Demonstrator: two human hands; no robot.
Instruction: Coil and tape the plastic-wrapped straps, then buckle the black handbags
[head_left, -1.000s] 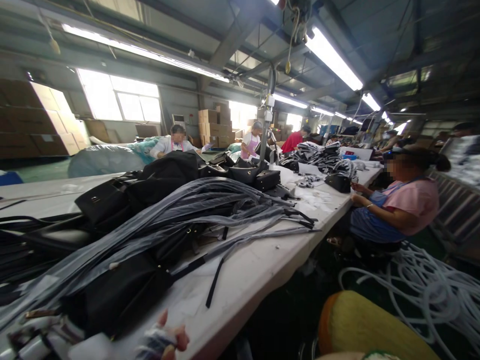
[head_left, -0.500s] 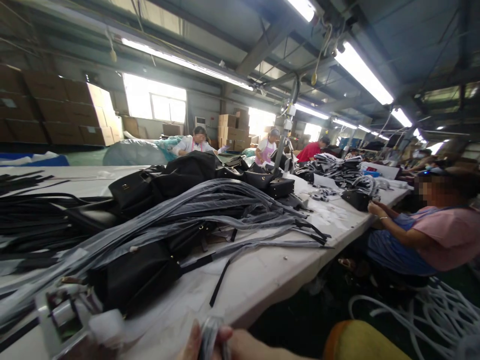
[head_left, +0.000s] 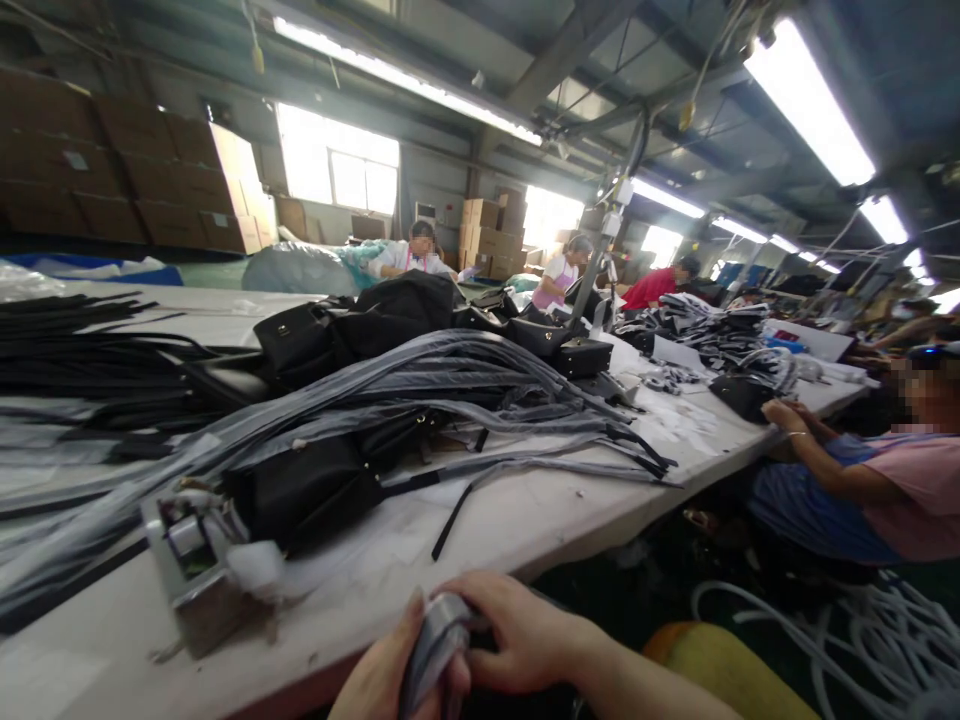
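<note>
Close to the table's front edge, my left hand (head_left: 379, 668) and my right hand (head_left: 521, 630) are both closed around a bundled strap (head_left: 437, 635), which looks grey-black and wrapped in shiny film. My left thumb runs along its near side; the right fingers curl over its upper end. The lower part is hidden by my fingers and the frame edge. Left of my hands stands a metal tape dispenser (head_left: 206, 610) with whitish material hanging on it. Behind that lies a black handbag (head_left: 307, 490), and long film-wrapped straps (head_left: 397, 365) stretch across the table.
More black handbags (head_left: 409, 305) are heaped mid-table, with loose black straps (head_left: 82, 350) at left. A co-worker (head_left: 847, 480) sits at right, handling a black bag (head_left: 739, 395). White tubing (head_left: 862, 630) lies on the floor beside a yellow rounded object (head_left: 724, 675). A post (head_left: 600, 260) rises behind.
My hands and the strap have come up further into view. The camera has turned, so the table scene sits higher and the tape dispenser shows more fully.
</note>
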